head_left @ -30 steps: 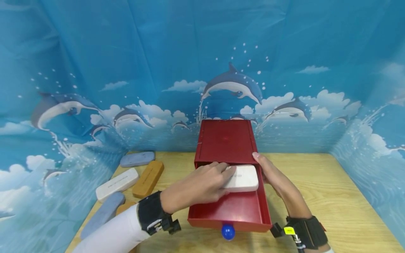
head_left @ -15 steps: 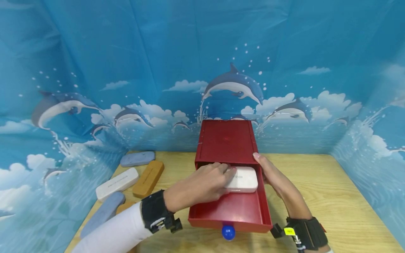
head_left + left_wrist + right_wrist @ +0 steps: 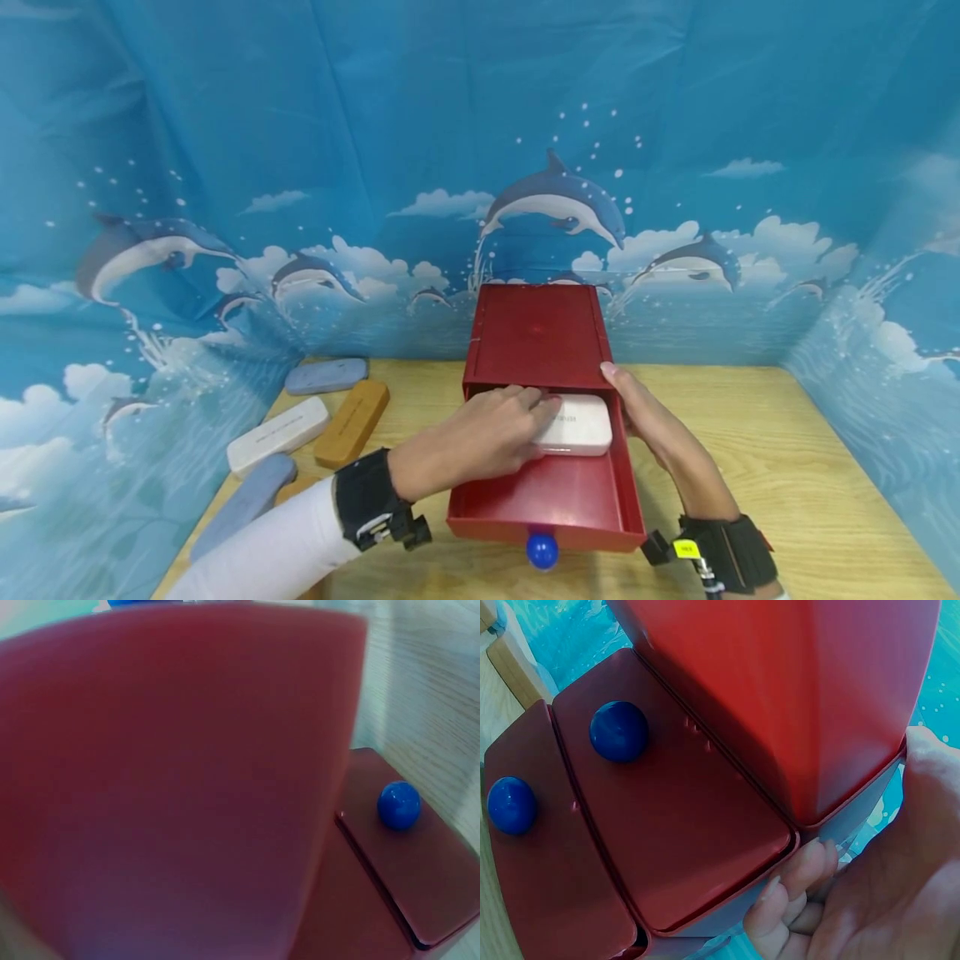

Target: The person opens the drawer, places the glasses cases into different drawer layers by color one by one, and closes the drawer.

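Nearest, a blue knob (image 3: pixel 542 551) fronts the extended red drawer (image 3: pixel 546 500), whose wall blocks most of the left wrist view. Towards the drawer's back lies a white case (image 3: pixel 583 427), long axis left to right, its lettering illegible. The left hand (image 3: pixel 491 432) hides its left end, thumb and fingers pinching it, some fingertips unseen. The right hand (image 3: pixel 639 407) rests its thumb on the red cabinet's (image 3: pixel 536 333) edge, other fingers loosely bent.

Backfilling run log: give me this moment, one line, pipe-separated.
left hand: holds white case inside open top drawer | right hand: touches red cabinet, right side | two drawers below: shut
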Demonstrator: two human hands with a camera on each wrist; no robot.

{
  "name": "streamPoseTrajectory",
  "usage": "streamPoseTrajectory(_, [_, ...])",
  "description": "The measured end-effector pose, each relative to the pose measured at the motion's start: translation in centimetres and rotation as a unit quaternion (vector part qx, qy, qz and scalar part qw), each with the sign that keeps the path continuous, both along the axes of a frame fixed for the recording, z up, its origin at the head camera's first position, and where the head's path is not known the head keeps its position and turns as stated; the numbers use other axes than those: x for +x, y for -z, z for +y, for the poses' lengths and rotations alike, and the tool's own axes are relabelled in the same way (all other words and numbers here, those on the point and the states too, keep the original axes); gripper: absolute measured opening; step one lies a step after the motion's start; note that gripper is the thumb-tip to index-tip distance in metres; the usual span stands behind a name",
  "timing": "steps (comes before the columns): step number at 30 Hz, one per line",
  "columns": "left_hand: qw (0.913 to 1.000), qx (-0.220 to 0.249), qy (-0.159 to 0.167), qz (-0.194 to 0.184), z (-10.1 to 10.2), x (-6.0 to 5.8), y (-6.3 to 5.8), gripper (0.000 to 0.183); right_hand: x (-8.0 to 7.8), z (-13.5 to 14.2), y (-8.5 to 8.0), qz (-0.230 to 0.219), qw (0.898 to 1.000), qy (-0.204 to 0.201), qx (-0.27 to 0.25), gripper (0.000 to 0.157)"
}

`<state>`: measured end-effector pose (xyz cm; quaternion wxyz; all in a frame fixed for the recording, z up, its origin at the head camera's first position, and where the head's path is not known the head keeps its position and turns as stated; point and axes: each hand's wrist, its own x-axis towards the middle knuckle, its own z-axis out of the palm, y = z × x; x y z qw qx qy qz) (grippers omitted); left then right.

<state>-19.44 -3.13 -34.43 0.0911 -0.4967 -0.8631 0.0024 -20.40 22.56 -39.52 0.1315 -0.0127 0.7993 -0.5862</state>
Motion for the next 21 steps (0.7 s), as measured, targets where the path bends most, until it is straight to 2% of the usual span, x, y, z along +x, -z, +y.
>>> streamPoseTrajectory(7, [0.9999,-0.007,0.005,-0.011,-0.1,-0.2,-0.3,0.066,0.1,0.0,0.0,0.0,1.0,-0.006,-0.003,0.08])
streamPoseTrajectory(13, [0.9991,-0.017,0.009,-0.037,-0.2,-0.2,-0.9,0.065,0.0,0.0,-0.2,0.003,1.0,-0.005,0.0,0.08])
streamPoseTrajectory(21, [0.9977,-0.011,0.016,-0.065,-0.3,0.1,-1.9,0.051,0.0,-0.1,-0.2,-0.001,1.0,-0.004,0.005,0.081])
